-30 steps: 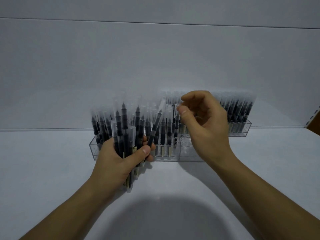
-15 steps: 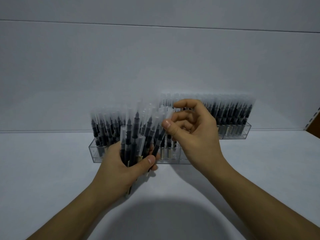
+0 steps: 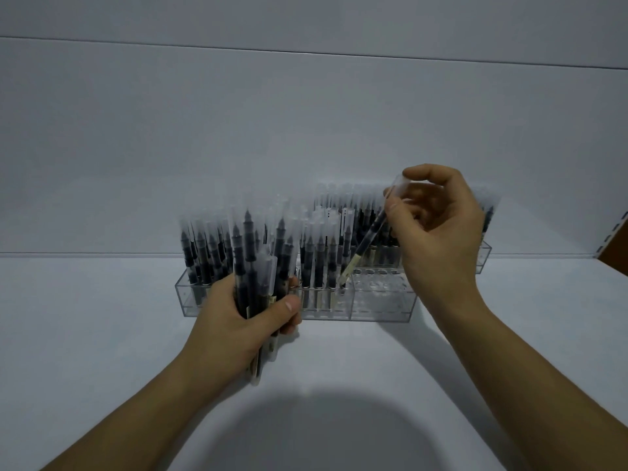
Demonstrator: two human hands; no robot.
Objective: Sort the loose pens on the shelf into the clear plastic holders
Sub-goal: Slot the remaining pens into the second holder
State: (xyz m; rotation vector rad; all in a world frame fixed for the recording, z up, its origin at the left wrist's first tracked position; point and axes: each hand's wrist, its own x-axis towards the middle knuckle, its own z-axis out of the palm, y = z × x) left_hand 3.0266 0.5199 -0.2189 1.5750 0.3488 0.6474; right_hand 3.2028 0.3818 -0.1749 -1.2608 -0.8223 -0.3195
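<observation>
My left hand (image 3: 238, 321) grips a bundle of black pens (image 3: 253, 266) with frosted caps, held upright in front of the near clear holder (image 3: 380, 305). My right hand (image 3: 438, 232) pinches a single pen (image 3: 368, 236) by its cap end. That pen slants down to the left, and its lower tip sits at a hole near the middle of the near holder. The holder's left half is packed with standing pens; its right end shows bare holes. A second clear holder (image 3: 484, 253) full of pens stands behind, partly hidden by my right hand.
The holders stand on a white shelf (image 3: 102, 334) against a white back panel. A slotted shelf upright and a brown edge (image 3: 615, 256) show at the far right. My shadow falls on the shelf near the bottom centre.
My right hand has pulled one pen out of the bundle and carried it right and up, then tipped its lower end into the near holder. The left hand keeps the bundle in place.
</observation>
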